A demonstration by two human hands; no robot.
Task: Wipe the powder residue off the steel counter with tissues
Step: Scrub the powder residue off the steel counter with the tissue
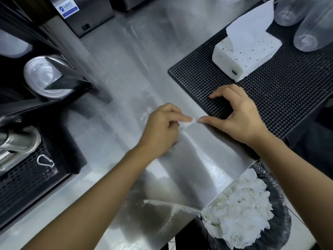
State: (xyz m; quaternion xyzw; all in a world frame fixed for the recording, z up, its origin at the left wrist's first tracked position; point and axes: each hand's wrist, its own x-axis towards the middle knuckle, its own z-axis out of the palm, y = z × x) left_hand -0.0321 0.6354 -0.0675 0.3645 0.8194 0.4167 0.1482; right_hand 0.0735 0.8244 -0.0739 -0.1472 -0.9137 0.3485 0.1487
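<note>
My left hand point(161, 129) holds a crumpled white tissue point(186, 124) against the steel counter point(126, 73), right beside the corner of the black rubber mat point(288, 91). My right hand point(237, 114) grips the near left corner of that mat, thumb at its edge and fingers curled on top. White powder residue point(146, 114) smears the counter just left of my left hand. More powder point(173, 210) lies along the counter's front edge. A white tissue pack point(246, 56) with a sheet sticking up stands on the mat.
A bin point(277, 213) lined with a black bag and full of used white tissues sits below the counter's front right corner. Clear plastic cups point(310, 31) lie at the mat's far right. A black machine with a perforated tray point(27, 181) and lids point(41, 76) fills the left side.
</note>
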